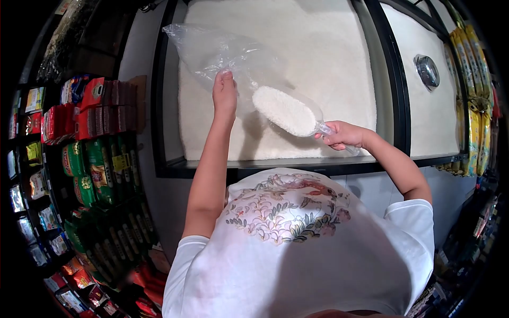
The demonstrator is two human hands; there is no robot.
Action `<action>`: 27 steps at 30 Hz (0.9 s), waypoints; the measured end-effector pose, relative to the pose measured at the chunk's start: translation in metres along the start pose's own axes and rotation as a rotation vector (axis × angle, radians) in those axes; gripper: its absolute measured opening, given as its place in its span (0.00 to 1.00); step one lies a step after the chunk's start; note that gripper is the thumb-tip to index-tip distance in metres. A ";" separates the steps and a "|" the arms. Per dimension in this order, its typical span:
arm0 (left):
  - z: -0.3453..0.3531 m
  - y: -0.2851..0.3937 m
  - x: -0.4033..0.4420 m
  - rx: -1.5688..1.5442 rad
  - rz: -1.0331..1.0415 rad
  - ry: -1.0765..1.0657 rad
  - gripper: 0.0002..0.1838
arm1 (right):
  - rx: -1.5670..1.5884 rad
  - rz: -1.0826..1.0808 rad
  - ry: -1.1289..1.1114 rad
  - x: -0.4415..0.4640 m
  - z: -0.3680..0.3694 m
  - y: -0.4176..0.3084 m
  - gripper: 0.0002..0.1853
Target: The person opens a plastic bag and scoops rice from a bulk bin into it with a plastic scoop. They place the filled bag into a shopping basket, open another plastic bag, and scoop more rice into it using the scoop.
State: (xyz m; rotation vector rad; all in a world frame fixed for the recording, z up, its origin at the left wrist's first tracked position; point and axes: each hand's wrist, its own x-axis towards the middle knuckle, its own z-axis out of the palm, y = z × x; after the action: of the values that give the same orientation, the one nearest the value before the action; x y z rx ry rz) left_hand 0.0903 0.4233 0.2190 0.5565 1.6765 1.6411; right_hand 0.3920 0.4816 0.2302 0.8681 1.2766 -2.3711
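Note:
My right hand (339, 135) is wrapped round the handle of a clear plastic scoop (319, 114), which is heaped with white rice (283, 110). The scoop points up and to the left, its front end close to the mouth of a clear plastic bag (212, 50). With its fingers closed, my left hand (225, 93) grips the edge of that bag, which spreads out to the upper left. Whether the scoop's tip is inside the bag I cannot tell. Both hands are over a wide bin (236, 168) filled with white rice (323, 42).
A second rice compartment at the right holds a round metal object (427, 72). A black divider (395, 69) separates the two. Shelves with red packs (101, 116) and green packs (98, 169) stand at the left; yellow packs (472, 63) hang at the right.

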 end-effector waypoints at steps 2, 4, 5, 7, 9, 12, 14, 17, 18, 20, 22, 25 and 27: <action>0.004 0.005 -0.007 0.029 -0.075 -0.143 0.10 | 0.012 -0.016 0.005 0.011 0.002 -0.013 0.14; 0.014 0.018 -0.016 -0.022 -0.107 -0.163 0.10 | 0.021 -0.035 0.008 0.026 0.002 -0.024 0.14; 0.016 0.023 -0.018 -0.074 -0.131 -0.185 0.11 | -0.009 -0.059 0.040 0.035 0.002 -0.031 0.14; 0.015 0.025 -0.015 -0.165 -0.164 -0.210 0.11 | -0.037 -0.078 0.070 0.052 0.002 -0.044 0.14; 0.014 0.027 -0.011 -0.256 -0.200 -0.238 0.10 | -0.292 -0.098 0.218 0.067 0.004 -0.058 0.14; 0.007 0.030 -0.003 -0.370 -0.277 -0.228 0.11 | -0.451 -0.128 0.322 0.087 0.005 -0.067 0.15; 0.002 0.031 0.005 -0.436 -0.275 -0.158 0.11 | -0.570 -0.129 0.398 0.087 0.009 -0.072 0.15; -0.006 0.032 0.016 -0.423 -0.275 -0.097 0.13 | -0.855 -0.124 0.538 0.089 0.003 -0.071 0.16; -0.009 0.029 0.022 -0.463 -0.274 -0.094 0.12 | -1.127 -0.125 0.630 0.088 -0.002 -0.067 0.16; -0.013 0.027 0.031 -0.466 -0.278 -0.095 0.12 | -1.400 -0.122 0.716 0.083 -0.009 -0.061 0.16; -0.015 0.025 0.036 -0.468 -0.282 -0.104 0.12 | -1.546 -0.304 0.865 0.071 -0.011 -0.057 0.16; -0.016 0.021 0.044 -0.473 -0.293 -0.047 0.12 | -1.536 -0.425 0.886 0.051 -0.015 -0.054 0.17; -0.018 0.020 0.047 -0.474 -0.285 -0.032 0.11 | -1.522 -0.502 0.937 0.037 -0.023 -0.039 0.18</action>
State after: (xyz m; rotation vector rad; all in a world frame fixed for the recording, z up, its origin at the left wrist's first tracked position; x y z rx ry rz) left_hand 0.0429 0.4474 0.2287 0.1033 1.2136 1.7215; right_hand 0.3511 0.5229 0.2217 1.0435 3.0822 -0.3771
